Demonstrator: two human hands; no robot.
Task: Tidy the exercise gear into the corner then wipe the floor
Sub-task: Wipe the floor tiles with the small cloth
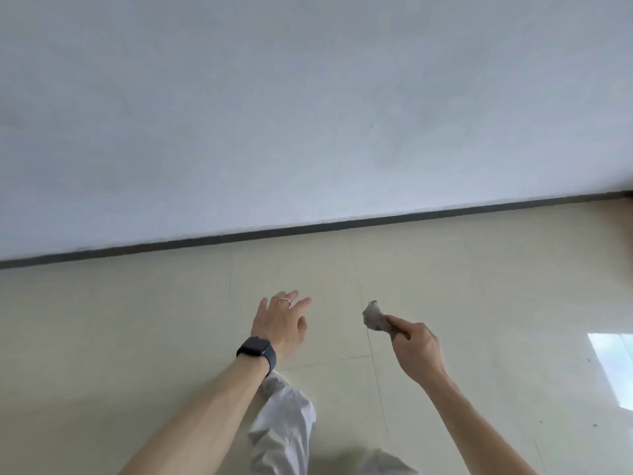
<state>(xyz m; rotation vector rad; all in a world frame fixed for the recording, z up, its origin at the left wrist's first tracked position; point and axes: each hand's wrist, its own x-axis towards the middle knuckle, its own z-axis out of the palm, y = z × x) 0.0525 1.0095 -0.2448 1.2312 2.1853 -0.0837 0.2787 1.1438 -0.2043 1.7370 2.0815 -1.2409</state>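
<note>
My right hand point(416, 347) grips a crumpled grey cloth point(376, 318), which sticks out ahead of the fist above the cream tiled floor point(479, 286). To its left, my left hand point(282, 320) stretches forward with fingers spread and relaxed, holding nothing; it wears a ring and a dark watch at the wrist. No exercise gear is in view.
A plain white wall point(308, 114) fills the upper half and meets the floor at a dark skirting strip point(308, 229). My leg in light trousers point(284, 426) is below my left arm. A bright window reflection point(613, 365) lies on the floor at right.
</note>
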